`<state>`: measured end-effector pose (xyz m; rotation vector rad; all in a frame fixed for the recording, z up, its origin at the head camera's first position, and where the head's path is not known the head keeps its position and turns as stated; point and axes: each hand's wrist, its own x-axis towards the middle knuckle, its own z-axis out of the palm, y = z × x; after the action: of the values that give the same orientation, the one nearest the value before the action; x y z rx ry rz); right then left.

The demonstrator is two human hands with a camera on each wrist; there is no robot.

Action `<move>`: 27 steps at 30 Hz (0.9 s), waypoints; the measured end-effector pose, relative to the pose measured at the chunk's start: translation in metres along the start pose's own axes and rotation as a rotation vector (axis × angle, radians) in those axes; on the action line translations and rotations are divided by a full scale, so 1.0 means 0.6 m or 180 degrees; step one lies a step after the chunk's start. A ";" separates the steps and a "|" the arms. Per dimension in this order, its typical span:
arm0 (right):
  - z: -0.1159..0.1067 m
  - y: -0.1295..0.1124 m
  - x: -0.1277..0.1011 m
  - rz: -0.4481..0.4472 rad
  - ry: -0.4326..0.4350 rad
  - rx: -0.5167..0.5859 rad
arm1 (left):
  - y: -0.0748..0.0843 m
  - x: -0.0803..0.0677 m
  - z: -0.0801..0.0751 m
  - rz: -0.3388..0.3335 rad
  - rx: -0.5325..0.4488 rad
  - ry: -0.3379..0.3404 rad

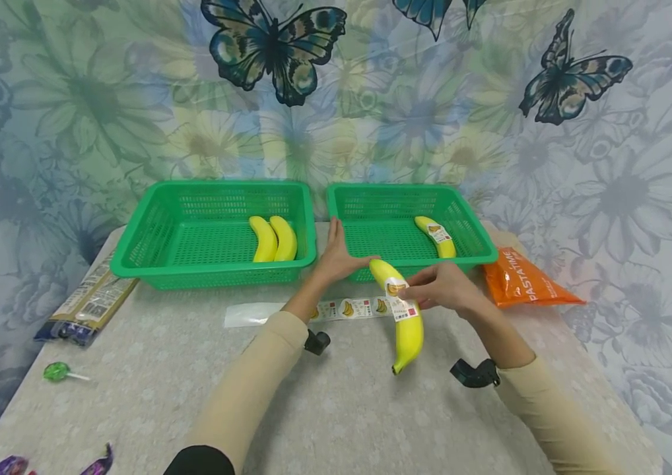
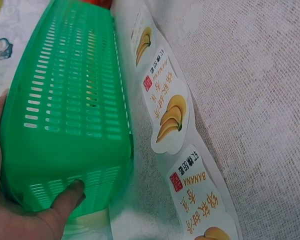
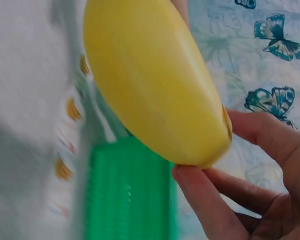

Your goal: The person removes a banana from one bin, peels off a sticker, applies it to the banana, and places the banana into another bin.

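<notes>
Pinched in our right hand: yellow curved banana, above pale table, probably to press white printed label flat; our left hand spreads by green perforated plastic basket.

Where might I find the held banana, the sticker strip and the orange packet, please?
Held banana (image 3: 152,85), right wrist view: middle.
Sticker strip (image 2: 166,102), left wrist view: middle label.
Orange packet (image 1: 520,278), head view: printed face.

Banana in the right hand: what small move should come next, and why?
Probably ease the held banana over the right basket and lower it in. It already bears a label, like the labelled banana lying there, whereas the two bananas in the left basket show none.
</notes>
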<state>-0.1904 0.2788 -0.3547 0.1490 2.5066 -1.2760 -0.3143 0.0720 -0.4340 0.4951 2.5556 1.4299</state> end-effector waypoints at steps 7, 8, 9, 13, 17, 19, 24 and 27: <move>-0.085 -0.059 0.039 -0.0288 -0.0318 -0.0417 | -0.007 0.000 -0.008 -0.0013 -0.0087 0.0012; -0.097 -0.066 0.048 -0.0317 -0.0347 -0.0450 | -0.007 0.000 -0.009 -0.0010 -0.0103 0.0012; -0.110 -0.072 0.056 -0.0329 -0.0368 -0.0479 | -0.007 0.000 -0.010 -0.0008 -0.0113 0.0007; -0.161 -0.089 0.094 -0.0357 -0.0400 -0.0632 | -0.009 0.000 -0.010 0.0004 -0.0109 0.0001; -0.202 -0.096 0.134 -0.0373 -0.0443 -0.0753 | -0.009 -0.001 -0.007 -0.0034 -0.0121 0.0010; -0.218 -0.098 0.153 -0.0363 -0.0467 -0.0782 | -0.009 -0.001 -0.006 -0.0037 -0.0125 0.0011; -0.244 -0.097 0.195 -0.0201 -0.0509 -0.0787 | -0.008 -0.002 0.000 0.0004 -0.0179 0.0036; -0.255 -0.089 0.220 -0.0083 -0.0515 -0.0785 | -0.009 -0.003 0.004 0.0027 -0.0169 0.0048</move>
<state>-0.3636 0.3629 -0.2734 -0.0433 2.5049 -0.9364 -0.3127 0.0706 -0.4400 0.4895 2.5224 1.5058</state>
